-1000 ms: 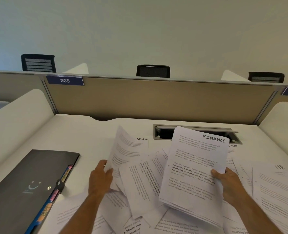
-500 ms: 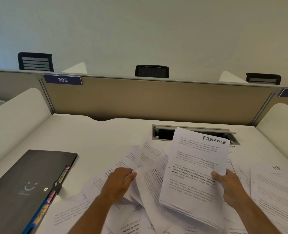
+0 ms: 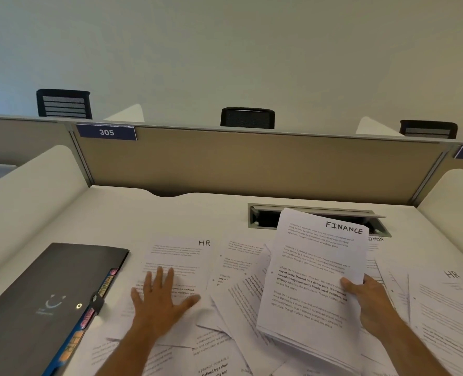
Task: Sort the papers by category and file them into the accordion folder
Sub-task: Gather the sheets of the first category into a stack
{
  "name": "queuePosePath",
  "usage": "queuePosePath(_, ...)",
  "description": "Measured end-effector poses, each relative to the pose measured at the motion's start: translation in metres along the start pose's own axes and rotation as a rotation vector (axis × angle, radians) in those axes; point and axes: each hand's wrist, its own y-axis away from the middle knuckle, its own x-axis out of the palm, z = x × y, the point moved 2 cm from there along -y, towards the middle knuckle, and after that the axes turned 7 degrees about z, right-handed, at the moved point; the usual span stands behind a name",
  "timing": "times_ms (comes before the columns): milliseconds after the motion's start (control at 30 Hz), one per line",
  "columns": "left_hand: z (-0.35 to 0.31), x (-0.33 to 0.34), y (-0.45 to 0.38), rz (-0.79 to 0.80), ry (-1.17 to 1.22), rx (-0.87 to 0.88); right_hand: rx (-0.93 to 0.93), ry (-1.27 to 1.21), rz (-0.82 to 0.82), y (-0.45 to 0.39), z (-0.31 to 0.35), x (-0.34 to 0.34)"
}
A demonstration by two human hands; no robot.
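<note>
Right hand (image 3: 371, 302) grips FINANCE stack (image 3: 314, 275) upright. Left hand (image 3: 161, 299) flat, fingers spread, holding nothing, pressing HR sheet (image 3: 181, 256). I see accordion folder (image 3: 48, 299) shut, just left of left hand, long axis running away-left. Left hand nearer.

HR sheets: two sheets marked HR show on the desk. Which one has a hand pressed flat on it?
The HR sheet beside the folder, under the flat left hand. The other HR sheet lies untouched at far right.
</note>
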Motion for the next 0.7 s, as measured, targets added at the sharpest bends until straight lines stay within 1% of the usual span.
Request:
queuePosePath(100, -0.014, 0.012, 0.01, 0.169, -0.1, 0.143, -0.002, 0.003, 0.009, -0.001, -0.001, 0.003)
queuePosePath(167, -0.02, 0.019, 0.014, 0.255, -0.161, 0.193, -0.004, 0.006, 0.012, -0.001, -0.001, 0.004)
queuePosePath(200, -0.021, 0.018, 0.013, 0.25, -0.159, 0.191, -0.004, 0.008, 0.013, -0.001, -0.002, 0.005)
queuePosePath(300, -0.02, 0.002, 0.007, 0.157, -0.132, 0.125, -0.006, 0.011, 0.017, 0.0, -0.001, 0.003)
queuePosePath(367, -0.017, -0.007, 0.003, 0.1, -0.149, 0.114, -0.007, 0.013, 0.013, 0.0, -0.001, 0.001)
queuePosePath(467, -0.017, -0.006, 0.004, -0.019, -0.182, 0.176, -0.002, 0.013, 0.008, 0.0, -0.003, -0.003)
queuePosePath(567, -0.034, 0.011, 0.013, -0.004, -0.311, 0.22, 0.01, -0.001, 0.01, 0.001, -0.005, -0.003)
queuePosePath(633, -0.049, 0.026, 0.02, -0.012, -0.311, 0.253, 0.008, -0.004, 0.008, 0.001, -0.006, -0.004)
queuePosePath(700, -0.064, 0.038, 0.024, -0.029, -0.276, 0.323, 0.005, -0.003, 0.013, 0.001, -0.007, -0.004)
